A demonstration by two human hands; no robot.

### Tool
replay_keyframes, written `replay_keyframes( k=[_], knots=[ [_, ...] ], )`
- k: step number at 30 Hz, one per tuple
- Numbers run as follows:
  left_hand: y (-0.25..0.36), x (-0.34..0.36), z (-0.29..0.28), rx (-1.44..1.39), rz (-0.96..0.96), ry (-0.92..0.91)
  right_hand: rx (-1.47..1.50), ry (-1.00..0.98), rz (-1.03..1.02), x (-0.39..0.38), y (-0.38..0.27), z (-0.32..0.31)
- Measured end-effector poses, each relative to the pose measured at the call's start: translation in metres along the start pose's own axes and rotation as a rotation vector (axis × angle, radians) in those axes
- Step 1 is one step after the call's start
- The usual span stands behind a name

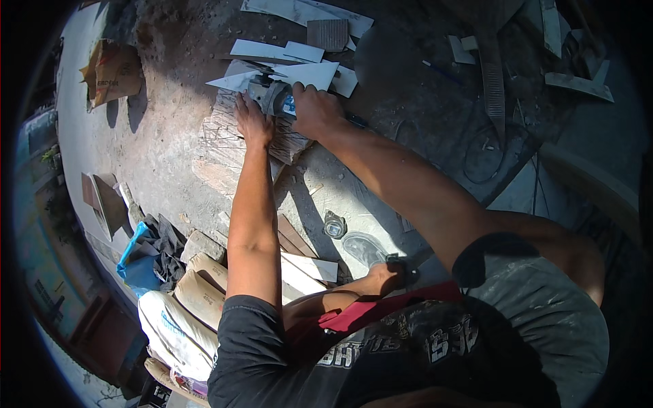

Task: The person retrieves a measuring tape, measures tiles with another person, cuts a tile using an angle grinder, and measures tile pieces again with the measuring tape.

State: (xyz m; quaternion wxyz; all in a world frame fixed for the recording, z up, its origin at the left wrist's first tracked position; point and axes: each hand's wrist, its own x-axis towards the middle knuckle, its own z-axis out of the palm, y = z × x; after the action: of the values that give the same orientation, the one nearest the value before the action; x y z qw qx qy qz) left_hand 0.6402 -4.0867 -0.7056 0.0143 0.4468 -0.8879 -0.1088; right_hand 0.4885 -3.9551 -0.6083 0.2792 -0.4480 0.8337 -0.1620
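Far left, a torn brown carton (115, 71) stands on the concrete; below it lie a blue plastic bag (138, 262) and tan paper sacks (206, 275), all well apart from the work. Next, a stack of scored stone slabs (224, 132) serves as a bench. Workpiece: the pointed white tile (303, 73), lying across the far end of that stack, its left tip in sunlight. Left hand (255, 126): fingers somewhat spread, reaching forward just beside the tool's head; cannot tell whether they press on the tile, the slab or the tool itself. Angle grinder (272, 96): head over the tile's near edge; disc contact not resolvable, nor whether it is spinning. Right hand (317, 109): wrapped around the grinder's body, thumb side toward the head. Beyond and to the right, white tile strips (272, 49) and a brown ribbed tile (328, 35); farther right, a dark cable loop (476, 166) on the ground. Judged step: cutting or trimming the tile. Notes on method: support the tile fully near the cut line so the thin tip does not chatter or snap; keep the left fingers out of the disc's plane; feed lightly, letting the disc do the work, with the right wrist straight against kickback; eye cover and gloves would be advisable, as both hands are bare.
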Motion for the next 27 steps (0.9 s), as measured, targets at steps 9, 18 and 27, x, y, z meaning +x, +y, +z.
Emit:
replay_keyframes(
  k=[9,18,27],
  knots=[
    [0.016,0.004,-0.002,0.064,-0.095,-0.183,-0.001,-0.039,0.046,0.002,-0.001,0.005],
    [0.014,0.006,0.001,-0.023,-0.123,-0.144,-0.020,-0.045,0.020,-0.012,0.013,-0.007],
    [0.027,0.007,-0.018,-0.063,-0.162,-0.168,-0.029,-0.060,0.032,-0.047,0.045,-0.031]
  ],
)
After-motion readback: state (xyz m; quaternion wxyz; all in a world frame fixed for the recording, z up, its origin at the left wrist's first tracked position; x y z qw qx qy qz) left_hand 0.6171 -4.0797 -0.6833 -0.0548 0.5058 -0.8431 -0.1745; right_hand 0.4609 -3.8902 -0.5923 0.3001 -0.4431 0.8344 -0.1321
